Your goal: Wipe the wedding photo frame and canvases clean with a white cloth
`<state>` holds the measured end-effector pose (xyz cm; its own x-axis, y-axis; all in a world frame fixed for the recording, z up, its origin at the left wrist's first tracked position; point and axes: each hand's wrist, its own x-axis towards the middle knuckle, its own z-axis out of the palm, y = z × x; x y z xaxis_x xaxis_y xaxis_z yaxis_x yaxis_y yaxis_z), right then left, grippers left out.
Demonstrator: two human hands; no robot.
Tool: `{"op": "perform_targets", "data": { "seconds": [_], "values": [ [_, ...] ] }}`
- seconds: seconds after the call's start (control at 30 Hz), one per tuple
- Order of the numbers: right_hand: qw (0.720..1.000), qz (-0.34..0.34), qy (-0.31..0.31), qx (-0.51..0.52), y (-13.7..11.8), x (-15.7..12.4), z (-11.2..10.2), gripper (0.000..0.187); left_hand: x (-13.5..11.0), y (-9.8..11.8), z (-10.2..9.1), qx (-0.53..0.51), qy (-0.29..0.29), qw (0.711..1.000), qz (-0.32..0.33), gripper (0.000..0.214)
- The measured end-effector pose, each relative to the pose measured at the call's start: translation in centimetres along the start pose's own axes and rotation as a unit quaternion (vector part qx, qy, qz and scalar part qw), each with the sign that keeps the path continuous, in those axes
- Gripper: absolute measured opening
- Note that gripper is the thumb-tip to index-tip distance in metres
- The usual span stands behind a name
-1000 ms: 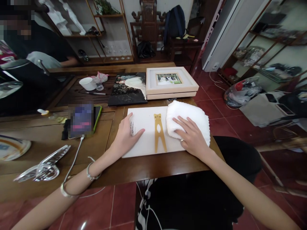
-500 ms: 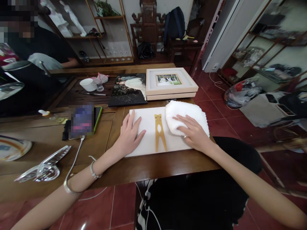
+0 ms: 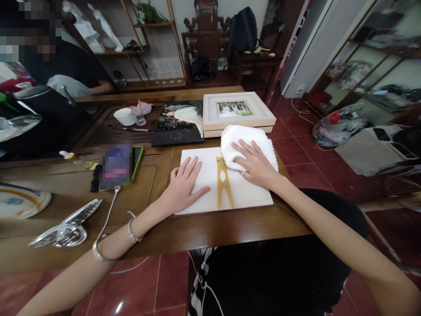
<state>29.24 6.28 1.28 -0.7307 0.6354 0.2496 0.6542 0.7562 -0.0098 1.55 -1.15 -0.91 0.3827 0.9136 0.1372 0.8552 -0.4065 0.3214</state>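
My left hand (image 3: 184, 186) lies palm down with fingers spread on the left part of a flat white board (image 3: 207, 164). Under my right hand (image 3: 256, 164) is a fluffy white cloth (image 3: 263, 136), pressed against the board's right side and overhanging its far edge. The fingers reach over the cloth and the thumb is mostly hidden, tucked by its near edge. Between my hands a yellow, two-legged flat tool (image 3: 225, 188) with a cat-shaped head rests on the board. Part of its head touches or sits just under the cloth's edge.
Behind the board are a framed photo (image 3: 210, 107) and a dark photo panel (image 3: 164, 131). To the left lie a phone (image 3: 138, 160), a dropper bottle (image 3: 82, 162), a silver winged object (image 3: 70, 228) and a white cup (image 3: 125, 116). Another person (image 3: 79, 66) sits far left.
My right hand has slid the cloth away from me and slightly left, uncovering the board's near right corner. My left hand stays on the board, its fingers a little more spread.
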Motion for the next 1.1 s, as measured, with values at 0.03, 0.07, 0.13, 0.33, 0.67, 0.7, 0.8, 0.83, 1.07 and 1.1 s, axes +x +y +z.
{"op": "perform_targets", "data": {
  "seconds": [0.03,0.07,0.13,0.33,0.67,0.7,0.8,0.83,1.07,1.1],
  "values": [
    [1.000,0.002,-0.001,0.003,-0.1,-0.1,0.0,0.040,0.0,0.1,0.1,0.002,0.002,1.000,-0.003,0.070],
    [1.000,0.002,-0.002,0.007,-0.2,-0.3,0.0,0.040,0.0,0.1,0.1,0.003,0.004,1.000,-0.006,0.067],
    [1.000,-0.005,0.000,0.016,-0.9,-1.1,-0.2,0.041,0.0,0.1,0.2,0.002,0.007,1.000,-0.012,0.063],
    [0.999,-0.035,0.020,0.016,-5.6,-6.3,-1.8,0.030,0.0,0.0,0.4,-0.004,0.010,1.000,-0.016,0.061],
    [0.992,-0.082,0.013,0.097,-8.0,-10.6,-4.6,0.029,-0.1,0.1,0.1,0.042,-0.019,0.999,-0.017,0.055],
    [0.992,-0.077,0.010,0.103,-7.4,-10.1,-4.3,0.030,-0.1,0.0,0.1,0.038,-0.020,0.999,-0.019,0.055],
    [0.993,-0.057,0.009,0.104,-4.9,-7.7,-3.1,0.031,-0.1,-0.2,0.0,0.023,-0.025,0.999,-0.021,0.055],
    [0.993,-0.051,0.010,0.104,-4.0,-6.7,-2.7,0.031,-0.1,-0.3,0.0,0.021,-0.026,0.999,-0.019,0.055],
    [0.995,0.001,0.031,0.095,0.6,-0.5,0.4,0.040,-0.1,-0.6,0.2,0.020,-0.022,0.999,-0.016,0.056],
    [0.995,0.008,0.035,0.091,0.9,-0.1,0.6,0.040,-0.1,-0.6,0.2,0.019,-0.020,0.999,-0.015,0.056]
  ]
}}
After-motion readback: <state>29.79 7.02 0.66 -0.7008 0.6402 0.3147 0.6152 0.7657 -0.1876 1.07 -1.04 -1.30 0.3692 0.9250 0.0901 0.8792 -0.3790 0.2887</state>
